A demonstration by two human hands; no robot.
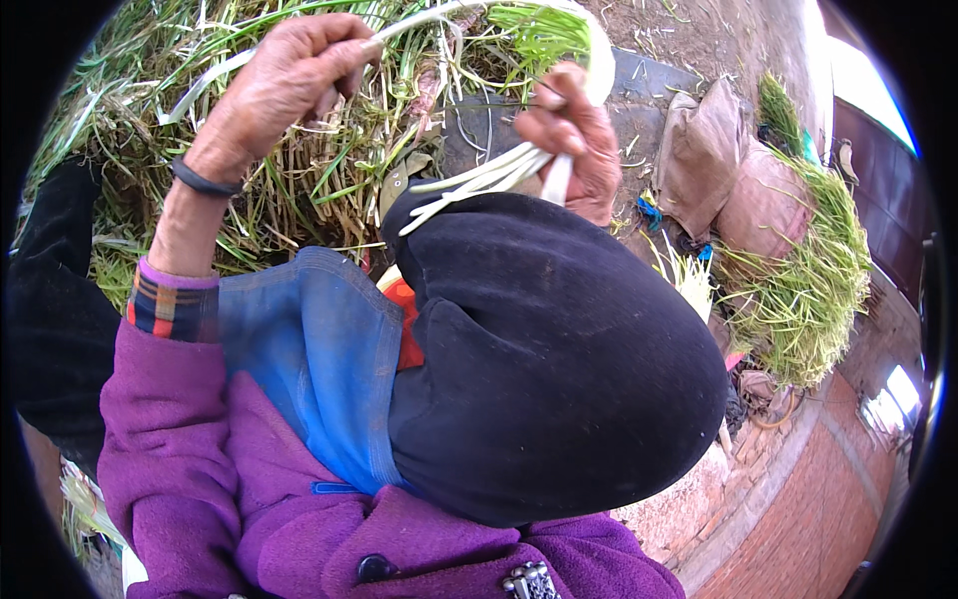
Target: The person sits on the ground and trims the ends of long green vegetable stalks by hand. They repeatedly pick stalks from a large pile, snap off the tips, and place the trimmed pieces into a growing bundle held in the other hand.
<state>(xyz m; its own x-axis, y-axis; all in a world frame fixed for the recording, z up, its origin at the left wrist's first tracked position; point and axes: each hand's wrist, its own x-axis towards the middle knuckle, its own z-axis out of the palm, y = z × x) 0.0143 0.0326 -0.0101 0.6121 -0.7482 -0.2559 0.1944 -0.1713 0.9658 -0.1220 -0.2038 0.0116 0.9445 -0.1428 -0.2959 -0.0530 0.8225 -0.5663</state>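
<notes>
My left hand, with a dark band around its wrist, pinches the end of a long pale stalk. That stalk arches across to my right hand. The fingers of my right hand are closed around several white stalks, whose ends point down and left over my black-trousered knee. Under my left hand spreads a large heap of long-stemmed greens, with brownish root ends and tangled leaves. Behind my right hand a loose tuft of green leaves shows, partly covered by the arching stalk.
Right of my knee, a brown cloth and a stuffed sack lie beside a big pile of trimmed greens. A dark flat slab lies on the littered ground. Blue cloth covers part of my lap. Brick paving curves at lower right.
</notes>
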